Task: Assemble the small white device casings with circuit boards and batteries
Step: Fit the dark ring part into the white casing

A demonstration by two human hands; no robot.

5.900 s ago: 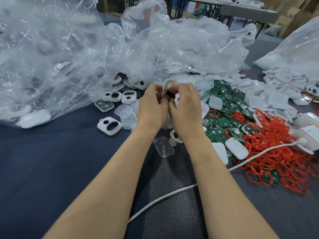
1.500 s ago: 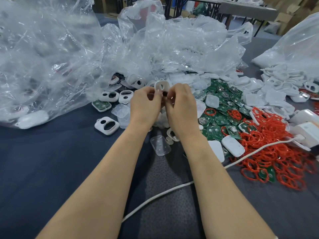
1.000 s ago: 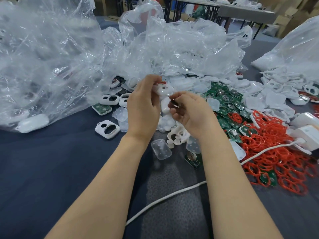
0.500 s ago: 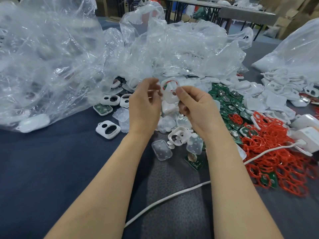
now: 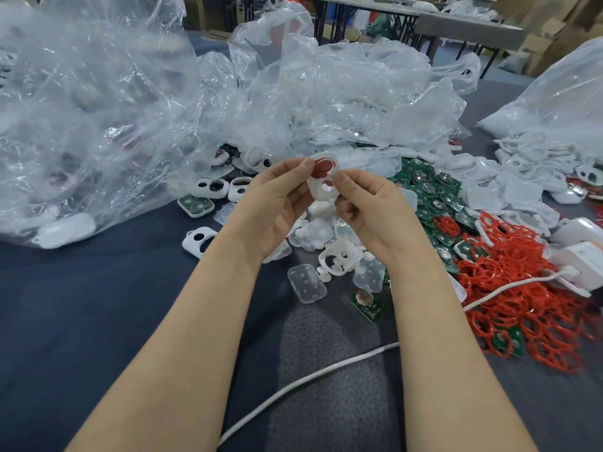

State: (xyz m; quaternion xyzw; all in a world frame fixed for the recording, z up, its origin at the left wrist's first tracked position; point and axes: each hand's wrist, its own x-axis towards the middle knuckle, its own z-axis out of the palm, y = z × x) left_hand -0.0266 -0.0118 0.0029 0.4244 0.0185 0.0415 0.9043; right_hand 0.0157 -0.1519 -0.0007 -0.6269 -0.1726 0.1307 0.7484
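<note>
Head view shows your left hand and right hand pinching the white casing by its sides, above the surface, openings toward you, probably to check the red insert. Green circuit boards lie near, likely for easy reach.

I lose the sides of the small white plastic casing under the left hand and right hand; crumpled clear plastic bags blur their contents.
</note>
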